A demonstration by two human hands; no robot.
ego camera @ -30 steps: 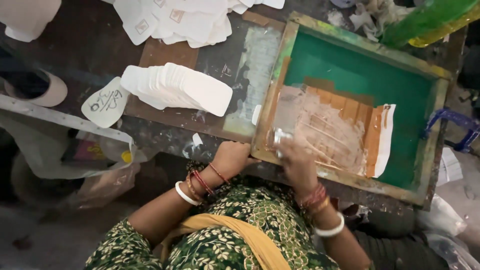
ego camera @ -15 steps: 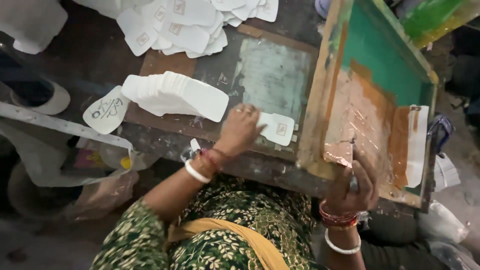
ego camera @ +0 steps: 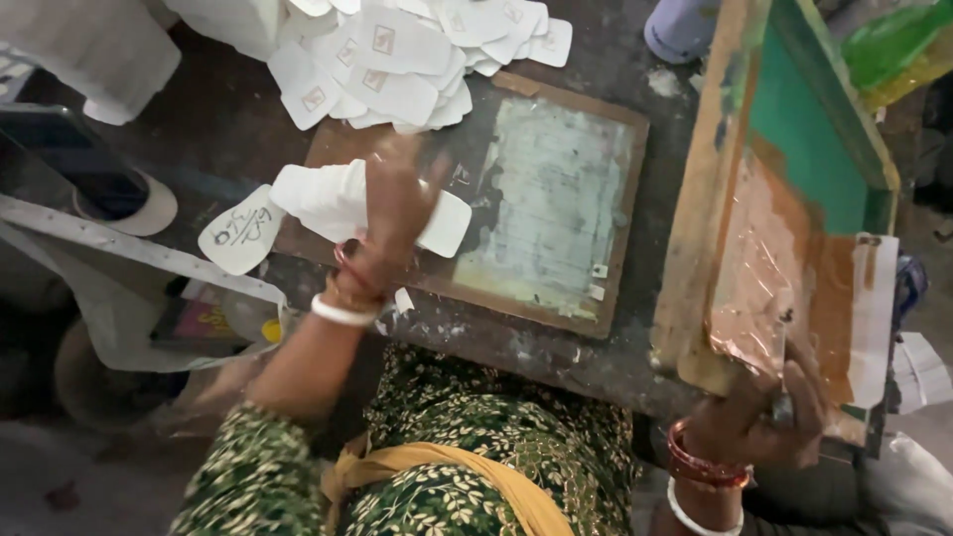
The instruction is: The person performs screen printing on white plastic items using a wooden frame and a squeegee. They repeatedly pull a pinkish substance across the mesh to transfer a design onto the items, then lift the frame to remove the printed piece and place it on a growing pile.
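- Head view, looking down: my left hand [ego camera: 397, 203] lies over a fanned stack of blank white cards [ego camera: 338, 199] on the worktop [ego camera: 228, 129]; its fingers rest on the top of the stack, and blur keeps me from telling whether they are spread or pinching a card.
- My right hand [ego camera: 764, 417] grips the near edge of the wooden printing screen frame [ego camera: 695, 228], fingers curled tight around it. The frame is tilted up on its far side, off the board.
- Screen frame: green mesh [ego camera: 814, 139] in the upper part, a copper-coloured smeared patch [ego camera: 759, 278] lower down, a white strip [ego camera: 874, 308] along the right margin.
- Printing board [ego camera: 556, 208]: flat, wood-edged, pale grey-green stained centre, lying between the card stack and the raised frame. Nothing rests on its centre.
- Printed cards [ego camera: 407, 60]: loose overlapping pile on the far side of the worktop, white, rounded, each with a small square reddish mark.
- One separate white tag [ego camera: 241, 230] with dark handwritten marks lies just left of the stack.
- Containers: a pale lilac cup [ego camera: 685, 25] stands at the far edge; contents not visible. A green plastic bottle [ego camera: 898, 40] lies at the top right corner.
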